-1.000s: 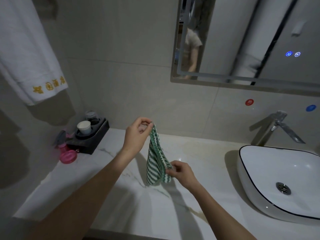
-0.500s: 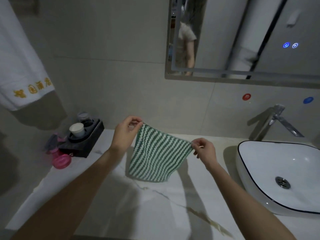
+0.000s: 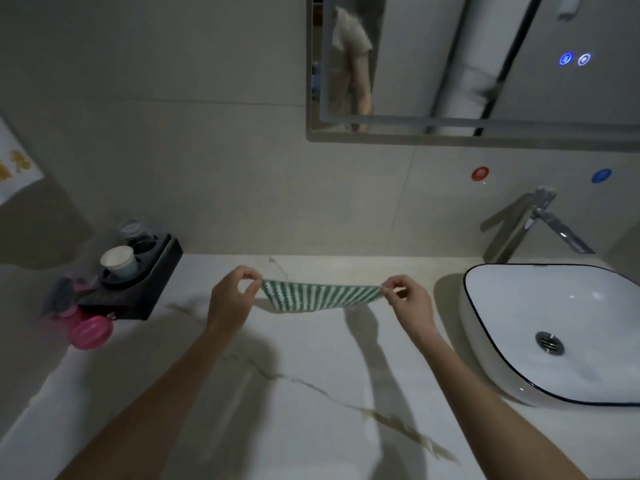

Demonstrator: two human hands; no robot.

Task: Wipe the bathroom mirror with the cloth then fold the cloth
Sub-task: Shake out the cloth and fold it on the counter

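Note:
A green-and-white striped cloth (image 3: pixel 320 295) is stretched flat between both hands, low over the white marble counter (image 3: pixel 311 393). My left hand (image 3: pixel 233 297) pinches its left corner. My right hand (image 3: pixel 408 299) pinches its right corner. The cloth's near edge sags toward the counter; I cannot tell whether it touches. The bathroom mirror (image 3: pixel 485 64) hangs on the tiled wall above and to the right, with two small lit blue buttons on it.
A white basin (image 3: pixel 568 306) with a black rim sits at the right, a chrome tap (image 3: pixel 530 223) behind it. At the left stand a black tray (image 3: pixel 145 285) with a paper cup (image 3: pixel 119 263) and a pink bottle (image 3: pixel 86 329). A white towel (image 3: pixel 14 171) hangs at far left.
The cloth hung bunched from my left hand with my right hand at its lower end. My right hand drew a corner out to the right, and the cloth now lies spread and lower.

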